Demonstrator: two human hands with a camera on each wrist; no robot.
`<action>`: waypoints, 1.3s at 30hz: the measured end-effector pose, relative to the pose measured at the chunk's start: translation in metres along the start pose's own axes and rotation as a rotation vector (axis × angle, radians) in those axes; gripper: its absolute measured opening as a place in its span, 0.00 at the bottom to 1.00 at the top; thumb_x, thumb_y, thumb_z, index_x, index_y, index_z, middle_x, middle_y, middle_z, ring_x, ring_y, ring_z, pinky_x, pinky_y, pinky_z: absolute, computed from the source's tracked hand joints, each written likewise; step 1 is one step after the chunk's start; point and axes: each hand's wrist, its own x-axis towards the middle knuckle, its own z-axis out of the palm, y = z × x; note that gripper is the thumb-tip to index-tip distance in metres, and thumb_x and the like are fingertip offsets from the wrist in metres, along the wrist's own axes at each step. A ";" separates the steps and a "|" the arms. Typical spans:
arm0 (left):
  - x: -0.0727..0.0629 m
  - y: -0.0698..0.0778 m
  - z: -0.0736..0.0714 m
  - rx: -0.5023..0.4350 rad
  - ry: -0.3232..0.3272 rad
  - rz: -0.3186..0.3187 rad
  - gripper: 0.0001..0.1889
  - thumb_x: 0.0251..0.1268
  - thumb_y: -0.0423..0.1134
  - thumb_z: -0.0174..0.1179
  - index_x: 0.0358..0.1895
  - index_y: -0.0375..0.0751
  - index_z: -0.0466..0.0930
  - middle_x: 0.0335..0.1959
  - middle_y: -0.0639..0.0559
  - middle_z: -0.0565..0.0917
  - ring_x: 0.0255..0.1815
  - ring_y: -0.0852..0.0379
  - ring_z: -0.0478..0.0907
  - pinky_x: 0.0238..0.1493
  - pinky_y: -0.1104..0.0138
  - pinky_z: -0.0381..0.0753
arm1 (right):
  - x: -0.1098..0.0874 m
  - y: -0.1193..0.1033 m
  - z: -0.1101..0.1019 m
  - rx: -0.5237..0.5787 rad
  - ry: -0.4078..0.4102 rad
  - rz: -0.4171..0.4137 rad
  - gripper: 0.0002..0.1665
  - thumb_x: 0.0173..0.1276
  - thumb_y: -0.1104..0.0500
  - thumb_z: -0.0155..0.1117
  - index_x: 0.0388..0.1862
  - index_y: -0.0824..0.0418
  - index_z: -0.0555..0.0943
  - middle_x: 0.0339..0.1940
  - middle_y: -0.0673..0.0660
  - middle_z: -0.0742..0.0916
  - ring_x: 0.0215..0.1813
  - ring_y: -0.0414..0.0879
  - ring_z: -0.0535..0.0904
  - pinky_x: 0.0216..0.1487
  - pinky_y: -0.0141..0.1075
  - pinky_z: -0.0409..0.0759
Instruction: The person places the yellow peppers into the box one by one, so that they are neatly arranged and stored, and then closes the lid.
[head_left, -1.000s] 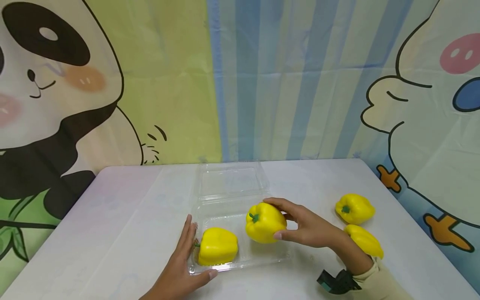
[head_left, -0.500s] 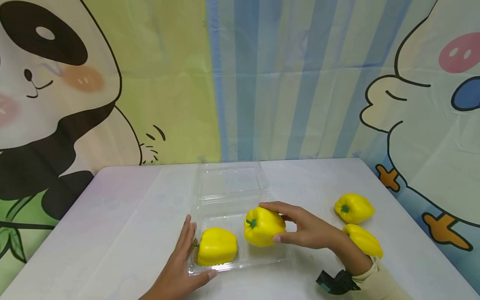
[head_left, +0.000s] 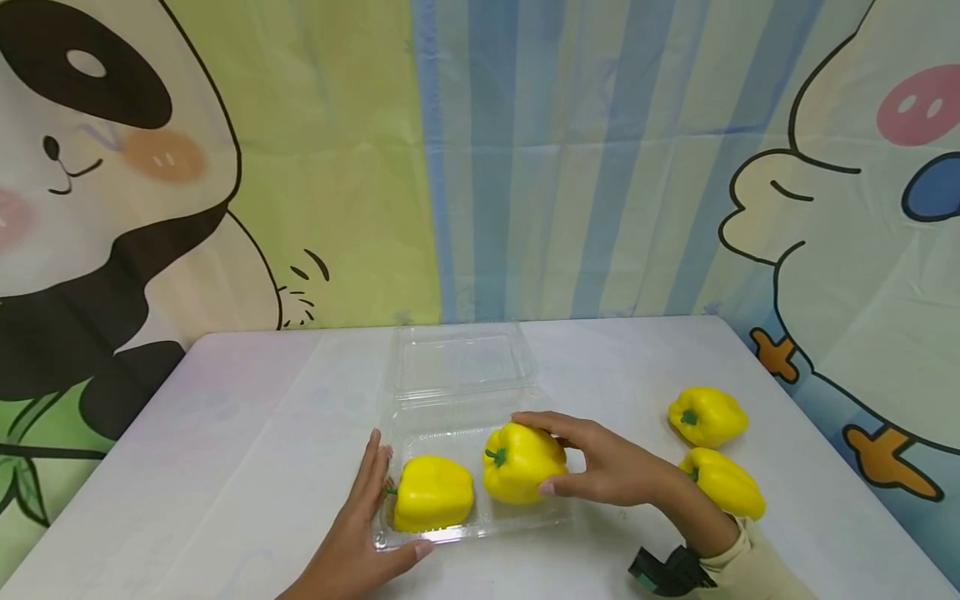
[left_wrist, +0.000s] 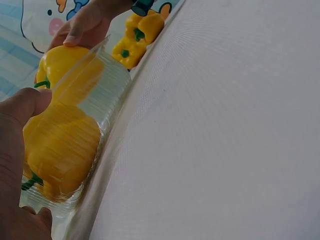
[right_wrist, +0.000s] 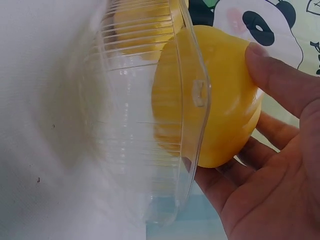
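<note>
My right hand [head_left: 607,462] grips a yellow bell pepper [head_left: 525,467] with the thumb in front and fingers behind. In the right wrist view this pepper [right_wrist: 227,95] is partly below the rim of the clear plastic clamshell container [right_wrist: 130,115]; whether it touches the bottom I cannot tell. Another yellow bell pepper [head_left: 433,496] lies in the container's left half, its green stem pointing left. My left hand [head_left: 360,537] rests against the container's left side and front corner, fingers straight and thumb spread. The container's lid [head_left: 463,362] lies folded back, away from me.
Two more yellow bell peppers, a far one [head_left: 708,417] and a near one [head_left: 727,483], lie on the white table [head_left: 225,467] to the right, the near one partly behind my right forearm. A cartoon-printed cloth [head_left: 360,167] hangs behind the table.
My right hand has lowered the pepper and shifted it slightly left, into the container's right half. My left hand has stayed at the container's left side.
</note>
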 end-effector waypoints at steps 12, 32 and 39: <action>0.000 0.000 0.000 -0.008 -0.010 -0.035 0.63 0.46 0.59 0.74 0.79 0.46 0.40 0.79 0.63 0.32 0.75 0.46 0.51 0.63 0.52 0.63 | 0.004 0.001 0.006 0.003 0.018 -0.086 0.35 0.68 0.54 0.66 0.71 0.52 0.66 0.67 0.51 0.74 0.56 0.46 0.72 0.50 0.39 0.77; 0.000 0.001 -0.001 0.009 -0.008 -0.004 0.63 0.47 0.60 0.73 0.79 0.49 0.37 0.79 0.61 0.32 0.75 0.44 0.51 0.63 0.48 0.61 | 0.005 0.003 0.013 -0.028 -0.034 -0.037 0.35 0.67 0.50 0.66 0.72 0.50 0.67 0.69 0.49 0.72 0.68 0.49 0.68 0.67 0.44 0.69; 0.000 0.002 -0.001 0.005 -0.009 -0.003 0.62 0.48 0.60 0.73 0.79 0.49 0.37 0.79 0.58 0.32 0.75 0.43 0.51 0.63 0.48 0.63 | 0.006 0.004 0.014 -0.034 -0.047 -0.027 0.36 0.66 0.50 0.68 0.72 0.50 0.68 0.69 0.48 0.72 0.68 0.49 0.68 0.67 0.45 0.69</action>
